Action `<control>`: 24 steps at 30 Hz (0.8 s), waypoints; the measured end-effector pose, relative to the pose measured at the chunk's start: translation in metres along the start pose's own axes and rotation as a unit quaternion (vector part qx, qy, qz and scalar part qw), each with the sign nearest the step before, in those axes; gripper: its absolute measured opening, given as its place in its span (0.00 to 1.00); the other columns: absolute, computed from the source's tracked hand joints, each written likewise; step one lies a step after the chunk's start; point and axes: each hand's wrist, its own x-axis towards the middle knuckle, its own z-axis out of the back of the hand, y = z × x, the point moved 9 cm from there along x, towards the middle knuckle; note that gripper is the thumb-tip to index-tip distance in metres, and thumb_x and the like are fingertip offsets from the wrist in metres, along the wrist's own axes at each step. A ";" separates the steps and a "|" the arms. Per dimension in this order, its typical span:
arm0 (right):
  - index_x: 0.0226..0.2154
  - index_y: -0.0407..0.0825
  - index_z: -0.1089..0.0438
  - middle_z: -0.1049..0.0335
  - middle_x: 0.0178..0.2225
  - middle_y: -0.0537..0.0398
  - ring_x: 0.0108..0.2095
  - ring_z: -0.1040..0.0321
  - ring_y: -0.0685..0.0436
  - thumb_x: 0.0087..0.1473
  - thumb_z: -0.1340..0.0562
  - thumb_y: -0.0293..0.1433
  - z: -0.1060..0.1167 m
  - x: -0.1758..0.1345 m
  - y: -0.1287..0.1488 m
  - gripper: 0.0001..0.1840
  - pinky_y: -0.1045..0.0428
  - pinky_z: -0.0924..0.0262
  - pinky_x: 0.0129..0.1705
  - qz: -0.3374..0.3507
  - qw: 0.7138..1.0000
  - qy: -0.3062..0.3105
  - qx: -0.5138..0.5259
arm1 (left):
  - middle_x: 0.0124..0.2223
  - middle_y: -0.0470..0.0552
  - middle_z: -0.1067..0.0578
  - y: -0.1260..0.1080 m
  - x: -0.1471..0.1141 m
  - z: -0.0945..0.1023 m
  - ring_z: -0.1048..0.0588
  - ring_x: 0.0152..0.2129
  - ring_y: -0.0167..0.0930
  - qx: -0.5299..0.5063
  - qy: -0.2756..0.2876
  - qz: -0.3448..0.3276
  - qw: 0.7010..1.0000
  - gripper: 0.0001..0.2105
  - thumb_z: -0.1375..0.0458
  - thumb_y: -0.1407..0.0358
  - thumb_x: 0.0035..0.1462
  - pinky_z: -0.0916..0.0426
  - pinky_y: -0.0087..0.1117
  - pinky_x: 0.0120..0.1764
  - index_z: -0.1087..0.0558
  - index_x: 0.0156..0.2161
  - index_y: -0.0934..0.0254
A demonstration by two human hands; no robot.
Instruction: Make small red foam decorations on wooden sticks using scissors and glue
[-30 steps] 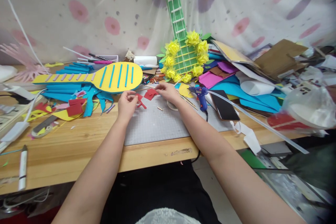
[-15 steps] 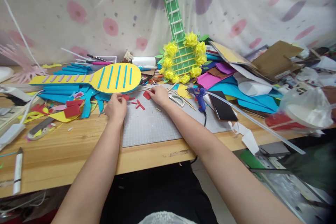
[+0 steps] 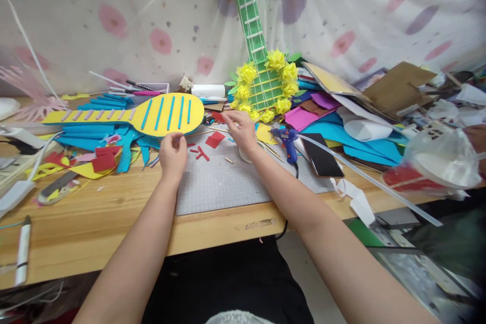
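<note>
My left hand (image 3: 172,156) has its fingers curled together at the front edge of a yellow paper instrument shape (image 3: 195,111) with blue strips. Whatever its fingertips may hold is hidden. Over the back of the grey cutting mat (image 3: 220,192), my right hand (image 3: 241,130) is pinched, with a red paper piece (image 3: 218,117) at its fingertips. Between the hands, a red paper square (image 3: 215,139) and several small red rolled strips (image 3: 202,153) lie on the mat. The scissors (image 3: 248,154) are partly covered by my right wrist.
A blue glue gun (image 3: 287,143) and a phone (image 3: 322,154) rest right of my right hand. Behind stands a green paper guitar (image 3: 258,53) with yellow flowers. Coloured scraps (image 3: 104,162) are heaped left; blue sheets (image 3: 360,147) and a plastic-wrapped tub (image 3: 436,157) are right.
My right hand has moved up and away with a red piece at its fingertips, uncovering the red square. My left hand has shifted slightly right; the red paper beside it is gone from there.
</note>
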 end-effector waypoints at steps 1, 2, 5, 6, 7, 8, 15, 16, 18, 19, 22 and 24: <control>0.37 0.51 0.27 0.28 0.40 0.54 0.44 0.37 0.47 0.58 0.50 0.41 -0.002 -0.004 0.013 0.19 0.52 0.46 0.48 0.055 0.998 0.021 0.003 | 0.40 0.57 0.28 0.006 -0.003 -0.017 0.27 0.37 0.34 -0.102 0.067 0.057 0.991 0.13 0.49 0.60 0.53 0.33 0.39 0.42 0.32 0.39 0.66; 0.37 0.52 0.26 0.28 0.40 0.54 0.44 0.38 0.47 0.57 0.48 0.40 -0.006 -0.010 0.025 0.18 0.51 0.46 0.48 0.106 0.993 0.053 0.003 | 0.39 0.58 0.27 0.008 -0.010 -0.036 0.26 0.35 0.34 -0.196 0.143 0.115 0.963 0.16 0.51 0.56 0.54 0.32 0.38 0.40 0.31 0.38 0.67; 0.36 0.52 0.26 0.28 0.40 0.54 0.42 0.40 0.46 0.56 0.46 0.39 -0.025 -0.032 0.042 0.15 0.49 0.45 0.47 0.194 0.972 0.136 -0.003 | 0.38 0.58 0.25 0.002 -0.030 -0.068 0.25 0.34 0.31 -0.364 0.252 0.205 0.873 0.16 0.48 0.56 0.54 0.31 0.34 0.40 0.30 0.37 0.69; 0.36 0.52 0.26 0.29 0.40 0.54 0.42 0.41 0.46 0.55 0.46 0.39 -0.029 -0.037 0.043 0.15 0.49 0.45 0.47 0.200 0.968 0.148 -0.004 | 0.36 0.57 0.25 0.004 -0.032 -0.069 0.25 0.32 0.29 -0.378 0.244 0.221 0.865 0.13 0.46 0.60 0.53 0.30 0.32 0.39 0.29 0.37 0.70; 0.37 0.52 0.26 0.29 0.41 0.53 0.43 0.41 0.45 0.55 0.45 0.39 -0.031 -0.040 0.041 0.15 0.48 0.45 0.47 0.199 0.968 0.154 -0.004 | 0.34 0.55 0.24 0.008 -0.032 -0.067 0.25 0.30 0.28 -0.376 0.223 0.233 0.869 0.09 0.45 0.65 0.52 0.30 0.31 0.38 0.29 0.36 0.70; 0.38 0.52 0.27 0.30 0.42 0.53 0.43 0.41 0.45 0.55 0.45 0.39 -0.032 -0.042 0.039 0.14 0.48 0.46 0.47 0.193 0.969 0.156 -0.002 | 0.33 0.54 0.24 0.012 -0.031 -0.064 0.25 0.27 0.26 -0.363 0.198 0.241 0.878 0.07 0.44 0.69 0.50 0.29 0.30 0.36 0.29 0.35 0.70; 0.32 0.47 0.29 0.29 0.32 0.54 0.33 0.36 0.49 0.49 0.40 0.34 -0.026 -0.041 0.012 0.08 0.54 0.46 0.36 0.053 0.956 0.282 -0.064 | 0.26 0.51 0.24 0.024 -0.017 -0.043 0.25 0.22 0.27 -0.273 0.106 0.212 0.932 0.07 0.46 0.74 0.46 0.28 0.27 0.27 0.28 0.32 0.71; 0.30 0.47 0.29 0.29 0.31 0.54 0.31 0.37 0.50 0.48 0.40 0.32 -0.026 -0.044 0.008 0.07 0.55 0.47 0.34 0.037 0.946 0.312 -0.081 | 0.26 0.51 0.24 0.025 -0.017 -0.043 0.25 0.22 0.27 -0.269 0.106 0.209 0.934 0.07 0.46 0.73 0.45 0.28 0.27 0.27 0.28 0.32 0.71; 0.29 0.47 0.30 0.29 0.30 0.55 0.30 0.37 0.50 0.48 0.40 0.32 -0.021 -0.048 0.000 0.06 0.56 0.49 0.32 0.009 0.935 0.341 -0.103 | 0.27 0.52 0.24 0.026 -0.017 -0.044 0.25 0.22 0.27 -0.267 0.113 0.205 0.935 0.07 0.44 0.72 0.44 0.28 0.27 0.27 0.28 0.32 0.71; 0.29 0.47 0.30 0.29 0.30 0.55 0.30 0.37 0.51 0.49 0.41 0.33 -0.017 -0.049 -0.005 0.07 0.56 0.50 0.31 -0.009 0.934 0.340 -0.108 | 0.28 0.52 0.24 0.027 -0.017 -0.045 0.25 0.23 0.27 -0.267 0.117 0.203 0.935 0.07 0.44 0.72 0.43 0.28 0.27 0.27 0.28 0.31 0.71; 0.29 0.47 0.31 0.29 0.30 0.55 0.28 0.38 0.51 0.50 0.42 0.36 -0.004 -0.052 -0.021 0.09 0.56 0.51 0.29 -0.060 0.932 0.337 -0.121 | 0.30 0.53 0.24 0.027 -0.018 -0.047 0.25 0.24 0.27 -0.259 0.127 0.191 0.938 0.08 0.43 0.71 0.42 0.28 0.27 0.29 0.27 0.32 0.71; 0.29 0.48 0.31 0.29 0.30 0.55 0.28 0.38 0.52 0.50 0.42 0.37 0.000 -0.056 -0.028 0.10 0.56 0.52 0.28 -0.071 0.926 0.346 -0.136 | 0.31 0.54 0.24 0.025 -0.016 -0.046 0.25 0.25 0.27 -0.244 0.129 0.167 0.947 0.10 0.43 0.70 0.42 0.28 0.28 0.29 0.28 0.33 0.71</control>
